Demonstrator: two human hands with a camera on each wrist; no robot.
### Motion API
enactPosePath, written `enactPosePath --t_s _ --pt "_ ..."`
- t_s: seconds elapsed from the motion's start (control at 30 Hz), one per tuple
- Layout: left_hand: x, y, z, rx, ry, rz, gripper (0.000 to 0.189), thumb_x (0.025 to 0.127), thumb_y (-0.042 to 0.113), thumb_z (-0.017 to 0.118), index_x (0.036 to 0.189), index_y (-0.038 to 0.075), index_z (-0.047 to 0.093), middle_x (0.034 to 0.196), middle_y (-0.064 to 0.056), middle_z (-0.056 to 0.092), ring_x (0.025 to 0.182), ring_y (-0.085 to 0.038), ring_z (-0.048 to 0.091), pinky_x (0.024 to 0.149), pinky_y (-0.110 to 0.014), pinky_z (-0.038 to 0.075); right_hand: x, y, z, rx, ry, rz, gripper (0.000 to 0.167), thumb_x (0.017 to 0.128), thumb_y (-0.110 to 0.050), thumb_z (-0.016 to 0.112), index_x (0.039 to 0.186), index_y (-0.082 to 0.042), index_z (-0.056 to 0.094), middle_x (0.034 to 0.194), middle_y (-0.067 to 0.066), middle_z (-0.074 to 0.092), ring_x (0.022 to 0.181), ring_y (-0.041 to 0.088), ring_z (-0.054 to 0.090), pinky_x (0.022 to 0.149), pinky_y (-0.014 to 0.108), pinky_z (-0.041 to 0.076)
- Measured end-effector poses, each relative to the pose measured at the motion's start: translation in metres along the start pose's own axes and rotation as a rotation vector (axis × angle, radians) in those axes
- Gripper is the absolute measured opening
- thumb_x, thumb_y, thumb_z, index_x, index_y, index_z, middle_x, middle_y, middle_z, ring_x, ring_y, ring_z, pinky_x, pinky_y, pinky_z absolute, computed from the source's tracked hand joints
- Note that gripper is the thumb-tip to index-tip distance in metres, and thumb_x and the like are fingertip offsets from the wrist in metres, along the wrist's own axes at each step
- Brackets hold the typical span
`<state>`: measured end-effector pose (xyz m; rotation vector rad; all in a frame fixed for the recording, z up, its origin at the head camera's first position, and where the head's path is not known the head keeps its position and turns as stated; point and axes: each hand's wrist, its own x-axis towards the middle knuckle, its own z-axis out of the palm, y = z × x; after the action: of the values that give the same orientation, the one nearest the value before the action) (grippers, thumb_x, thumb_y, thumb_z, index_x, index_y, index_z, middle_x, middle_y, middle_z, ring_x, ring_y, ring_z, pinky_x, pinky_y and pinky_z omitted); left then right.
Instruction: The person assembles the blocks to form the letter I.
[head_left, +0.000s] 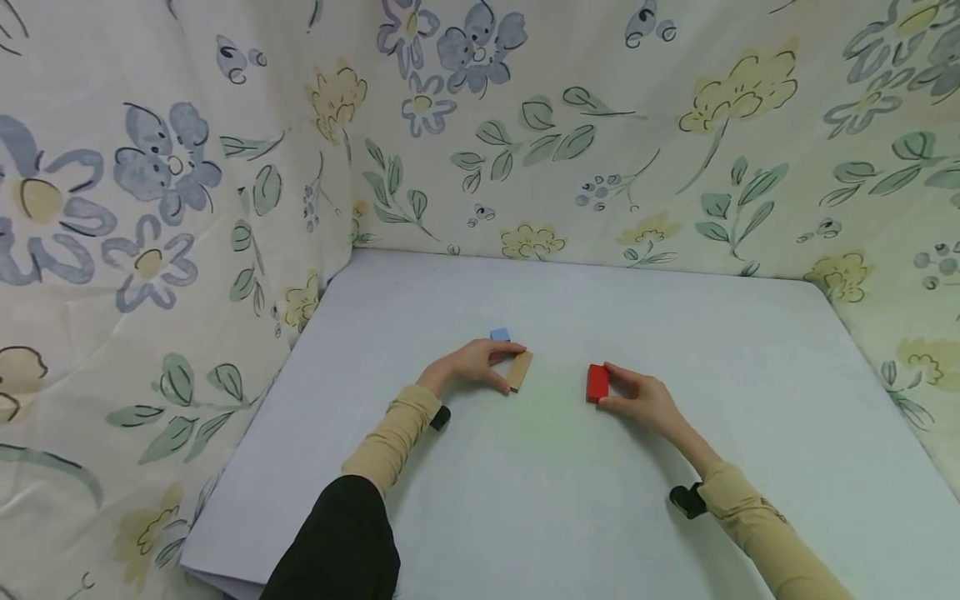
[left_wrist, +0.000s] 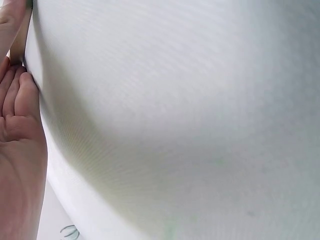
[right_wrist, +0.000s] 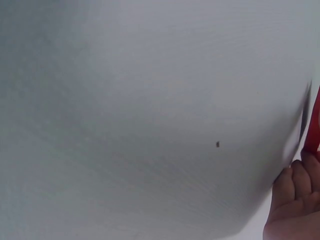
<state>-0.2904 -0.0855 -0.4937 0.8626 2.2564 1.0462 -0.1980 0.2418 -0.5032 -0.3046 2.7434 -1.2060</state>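
In the head view my left hand (head_left: 474,363) pinches a flat wooden block (head_left: 520,372) by its two ends, thumb at the near end and fingers at the far one. A small blue block (head_left: 499,334) sits just behind that hand's fingers. Across a gap to the right, my right hand (head_left: 647,402) grips a red block (head_left: 597,383) between thumb and fingers. The left wrist view catches a piece of the wooden block (left_wrist: 20,40) at its left edge, beside the hand. A strip of the red block (right_wrist: 313,127) shows at the right edge of the right wrist view.
A white cloth covers the table (head_left: 570,492). Floral curtains (head_left: 585,125) hang behind it and along its left side. Black wrist devices (head_left: 686,501) sit at both sleeve cuffs. A tiny dark speck (right_wrist: 217,144) marks the white surface.
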Motion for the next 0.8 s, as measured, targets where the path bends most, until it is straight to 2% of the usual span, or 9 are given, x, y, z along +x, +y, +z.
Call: enactPosePath --t_s 0.23,0.53,0.8 --pt "0.002 -0.001 0.002 0.004 -0.003 -0.006 0.080 0.071 0.010 0.082 0.141 0.008 0.044 0.150 -0.005 0.040 0.140 -0.015 0.034 0.114 -0.023 0.031 0.000 0.001 -0.001 -0.013 0.013 0.000 0.069 0.081 -0.024 0.075 0.139 -0.002 0.045 0.142 0.024 0.044 0.134 0.043 0.036 0.107 0.058 0.034" --pt "0.002 -0.002 0.003 0.020 -0.014 -0.023 0.080 0.072 0.014 0.082 0.142 0.011 0.043 0.150 -0.002 0.040 0.140 -0.012 0.034 0.113 -0.022 0.032 -0.001 -0.001 -0.007 -0.013 0.034 0.008 0.069 0.082 -0.023 0.074 0.141 -0.003 0.043 0.142 0.020 0.045 0.131 0.039 0.044 0.101 0.048 0.044" --pt "0.001 -0.002 0.001 0.024 -0.007 -0.029 0.080 0.071 0.014 0.082 0.142 0.012 0.044 0.150 -0.001 0.040 0.140 -0.011 0.035 0.113 -0.022 0.032 0.004 -0.012 -0.014 0.045 0.036 -0.017 0.070 0.083 -0.025 0.073 0.142 -0.004 0.042 0.144 0.018 0.044 0.134 0.036 0.041 0.101 0.041 0.042"
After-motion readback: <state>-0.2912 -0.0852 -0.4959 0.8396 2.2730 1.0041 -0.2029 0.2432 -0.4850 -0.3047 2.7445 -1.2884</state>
